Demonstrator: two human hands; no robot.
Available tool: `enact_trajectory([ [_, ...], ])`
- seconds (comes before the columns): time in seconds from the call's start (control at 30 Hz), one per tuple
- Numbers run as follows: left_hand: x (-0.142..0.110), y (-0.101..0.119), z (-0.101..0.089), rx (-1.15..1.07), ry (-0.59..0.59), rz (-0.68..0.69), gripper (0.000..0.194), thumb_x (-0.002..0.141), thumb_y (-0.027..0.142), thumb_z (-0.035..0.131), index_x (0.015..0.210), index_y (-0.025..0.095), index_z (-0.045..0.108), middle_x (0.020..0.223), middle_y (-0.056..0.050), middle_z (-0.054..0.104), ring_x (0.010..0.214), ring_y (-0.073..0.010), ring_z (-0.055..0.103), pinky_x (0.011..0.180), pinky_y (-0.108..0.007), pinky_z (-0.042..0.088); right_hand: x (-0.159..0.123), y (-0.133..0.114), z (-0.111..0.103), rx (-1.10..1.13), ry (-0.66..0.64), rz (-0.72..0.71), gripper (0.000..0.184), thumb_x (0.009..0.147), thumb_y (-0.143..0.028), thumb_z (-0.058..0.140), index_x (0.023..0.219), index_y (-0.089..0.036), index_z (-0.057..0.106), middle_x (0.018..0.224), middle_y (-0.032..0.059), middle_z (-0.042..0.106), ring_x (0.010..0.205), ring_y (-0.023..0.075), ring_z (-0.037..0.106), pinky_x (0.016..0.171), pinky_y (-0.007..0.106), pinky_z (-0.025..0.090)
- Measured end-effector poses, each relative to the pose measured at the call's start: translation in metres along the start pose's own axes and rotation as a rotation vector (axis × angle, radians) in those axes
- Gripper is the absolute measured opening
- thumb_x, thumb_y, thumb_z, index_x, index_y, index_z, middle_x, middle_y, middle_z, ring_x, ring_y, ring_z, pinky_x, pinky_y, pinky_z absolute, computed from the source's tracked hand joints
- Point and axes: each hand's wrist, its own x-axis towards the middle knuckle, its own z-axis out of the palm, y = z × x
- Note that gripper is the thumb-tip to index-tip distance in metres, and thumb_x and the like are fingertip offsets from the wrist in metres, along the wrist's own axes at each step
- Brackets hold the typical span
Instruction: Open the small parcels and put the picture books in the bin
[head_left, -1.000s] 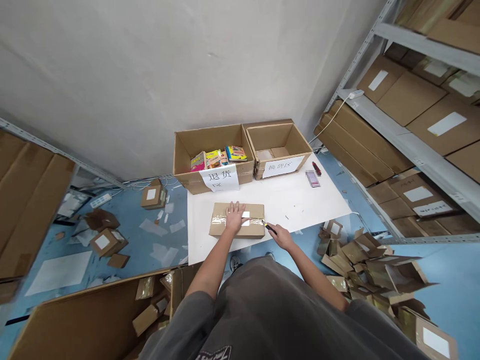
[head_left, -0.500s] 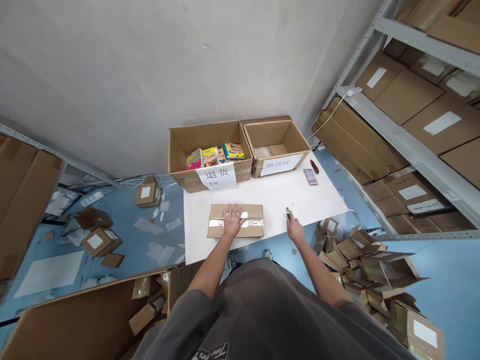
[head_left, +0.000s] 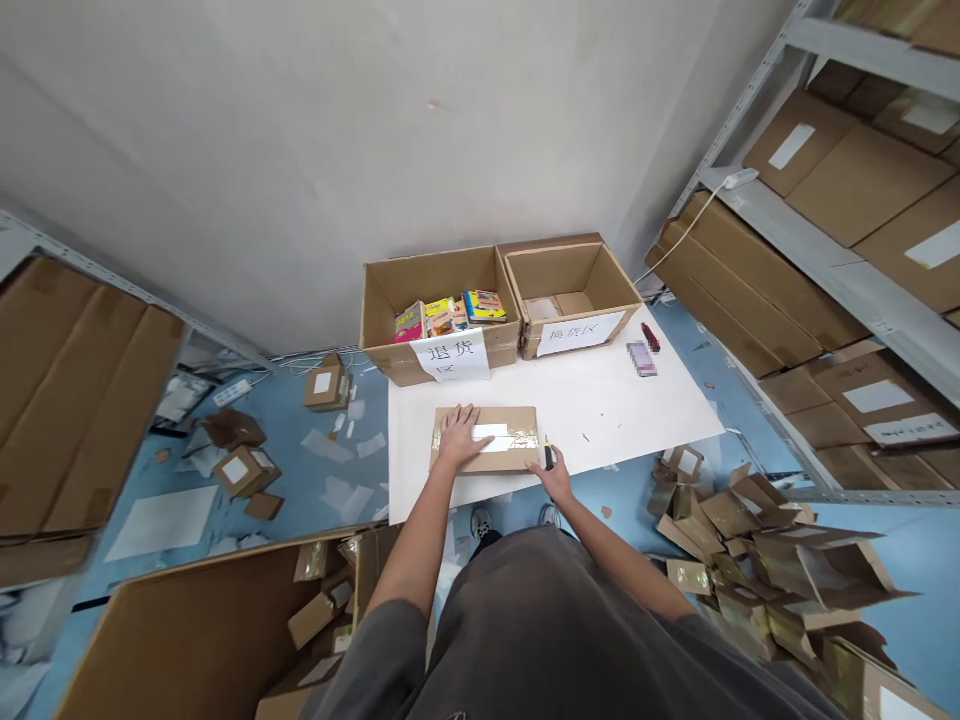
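Note:
A flat, taped cardboard parcel (head_left: 495, 440) with a white label lies near the front edge of the white table (head_left: 600, 405). My left hand (head_left: 459, 432) rests flat on the parcel's left part, fingers spread. My right hand (head_left: 553, 480) is closed round a small yellow-and-black utility knife (head_left: 548, 457), held at the parcel's right front corner.
Two open cartons with paper signs stand at the table's back: the left carton (head_left: 435, 305) holds colourful books, the right carton (head_left: 574, 290) is nearly bare. A red item (head_left: 650, 336) and a small card lie at the right. Shelves of boxes stand right; torn cartons (head_left: 757, 540) litter the floor.
My right hand swung out to the right with the knife, away from the parcel, and has come back to the parcel's right front corner. The left hand stayed on the parcel.

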Motion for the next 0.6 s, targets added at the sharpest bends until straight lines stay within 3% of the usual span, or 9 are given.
enact_trajectory([
  [0.13,-0.026,-0.004,-0.001,0.012,0.054,-0.199,0.073,0.092,0.062,0.053,0.154,0.025,0.044,0.158,-0.014,0.045,0.140,-0.0389,0.039,0.112,-0.053,0.035,0.058,-0.041,-0.005,-0.068,0.106,0.029,0.086,0.077,-0.059,0.076,0.147,-0.020,0.045,0.124,0.0138,0.072,0.113,0.0315,0.070,0.096,0.039,0.055],
  [0.23,-0.062,0.027,0.021,0.017,0.063,-0.329,0.067,0.098,0.057,0.048,0.153,0.020,0.045,0.142,-0.020,0.054,0.121,-0.0369,0.051,0.100,-0.052,0.043,0.108,-0.092,0.003,-0.169,0.123,0.037,0.076,0.084,-0.053,0.070,0.148,-0.021,0.043,0.124,0.0144,0.072,0.113,0.0312,0.070,0.095,0.039,0.054],
  [0.37,-0.095,0.074,0.048,-0.009,0.050,-0.259,0.062,0.100,0.046,0.048,0.154,0.014,0.043,0.128,-0.019,0.060,0.117,-0.0333,0.054,0.094,-0.046,0.049,0.148,-0.141,0.012,-0.211,-0.027,-0.102,0.064,0.088,-0.046,0.067,0.145,-0.023,0.048,0.121,0.0133,0.073,0.107,0.0308,0.071,0.091,0.040,0.055],
  [0.43,-0.096,0.080,0.047,-0.007,0.063,-0.265,0.059,0.100,0.042,0.050,0.151,0.013,0.045,0.132,-0.021,0.058,0.120,-0.0346,0.054,0.093,-0.046,0.050,0.150,-0.146,0.003,-0.206,-0.094,-0.201,0.064,0.085,-0.047,0.070,0.142,-0.023,0.052,0.118,0.0122,0.074,0.104,0.0309,0.071,0.089,0.040,0.055],
  [0.5,-0.091,0.072,0.037,0.018,0.051,-0.185,0.060,0.094,0.032,0.060,0.150,0.018,0.047,0.148,-0.021,0.049,0.130,-0.0365,0.050,0.099,-0.048,0.048,0.140,-0.135,-0.013,-0.183,-0.085,-0.278,0.066,0.082,-0.051,0.072,0.140,-0.023,0.054,0.115,0.0111,0.074,0.103,0.0308,0.070,0.088,0.040,0.055],
  [0.6,-0.078,0.053,0.021,0.072,-0.124,0.215,0.081,0.078,0.018,0.076,0.151,0.033,0.046,0.170,-0.011,0.026,0.149,-0.0388,0.034,0.111,-0.049,0.040,0.101,-0.094,-0.036,-0.101,-0.049,-0.273,0.075,0.075,-0.059,0.076,0.137,-0.022,0.055,0.104,0.0081,0.074,0.091,0.0291,0.070,0.082,0.041,0.057],
])
